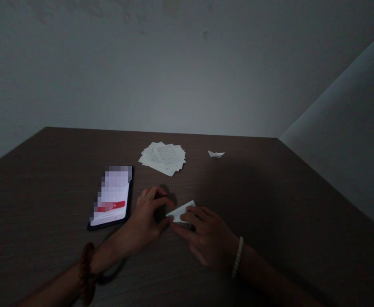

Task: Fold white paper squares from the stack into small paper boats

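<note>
A small folded piece of white printed paper [181, 211] is held between my two hands above the dark table, its upper right corner pointing away from me. My left hand [150, 213] pinches the paper's left corner between thumb and fingertips. From the right, my right hand [206, 232] grips it, fingers lying across its face and lower edge. The underside of the paper is hidden by my fingers. Farther back on the right stands a small folded paper boat [216, 154], apart from both hands.
A loose stack of printed paper sheets [164, 158] lies beyond my hands. Left of my left hand rests a phone or tablet [111, 196] with its screen lit. The brown table [62, 149] meets a pale wall [174, 76] at its far edge.
</note>
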Tool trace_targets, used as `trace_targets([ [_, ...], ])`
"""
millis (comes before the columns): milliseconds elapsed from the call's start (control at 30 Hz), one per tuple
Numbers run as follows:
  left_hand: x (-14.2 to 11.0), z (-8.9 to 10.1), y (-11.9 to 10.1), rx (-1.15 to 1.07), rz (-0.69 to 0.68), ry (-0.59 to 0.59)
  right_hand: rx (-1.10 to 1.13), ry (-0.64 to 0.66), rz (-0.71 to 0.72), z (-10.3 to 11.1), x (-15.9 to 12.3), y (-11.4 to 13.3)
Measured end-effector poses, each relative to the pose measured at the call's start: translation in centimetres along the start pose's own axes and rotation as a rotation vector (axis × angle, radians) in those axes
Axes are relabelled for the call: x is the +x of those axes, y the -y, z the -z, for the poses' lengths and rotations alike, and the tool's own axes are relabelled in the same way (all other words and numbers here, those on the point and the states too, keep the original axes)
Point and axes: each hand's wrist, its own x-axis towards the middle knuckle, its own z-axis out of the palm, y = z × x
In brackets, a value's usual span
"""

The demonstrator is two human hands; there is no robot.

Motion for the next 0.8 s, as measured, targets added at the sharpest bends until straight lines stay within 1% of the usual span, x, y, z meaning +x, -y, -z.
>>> trace_targets([
  [233,0.00,0.14,-0.07,0.055,0.026,0.026,0.014,-0.047,0.026,-0.40,-0.26,-0.35],
  [400,0.05,0.09,0.23,0.075,0.003,0.024,0.031,-0.084,0.025,-0.81,-0.35,-0.46],
  [633,-0.20,0.19,0.62,0.023,-0.011,0.036,0.044,-0.115,0.023,-0.99,-0.36,-0.59],
  [800,-0.15,0.11,0.62,0.018,0.024,0.040,0.053,-0.112,0.021,-0.87,-0.35,-0.43],
])
